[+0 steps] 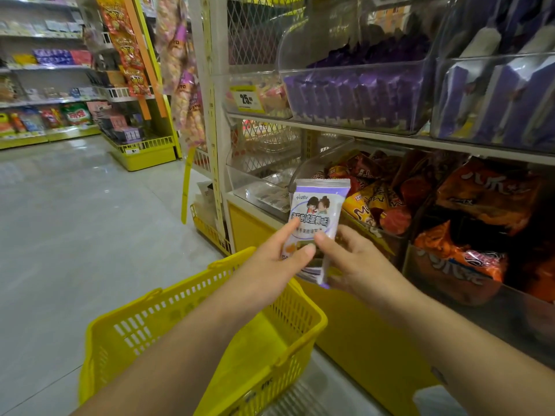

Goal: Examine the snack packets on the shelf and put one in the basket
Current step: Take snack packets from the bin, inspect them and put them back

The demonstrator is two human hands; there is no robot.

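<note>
The snack packet (319, 211) is white and pale purple with two cartoon kids on the front. It's upright, facing the camera, its lower half pinched between the left hand (279, 265) and right hand (357, 262), just over the far corner of the yellow slotted basket (135, 328). Might be a second packet tucked behind it, hard to tell. The shelf bins hold purple packets (354, 94) up top and orange packets (375, 202) below.

White and lilac snack packet (317, 217) with cartoon figures, yellow slotted basket (210, 334), purple packs (354, 94) above it, orange-red bags (486, 190) beside it
</note>
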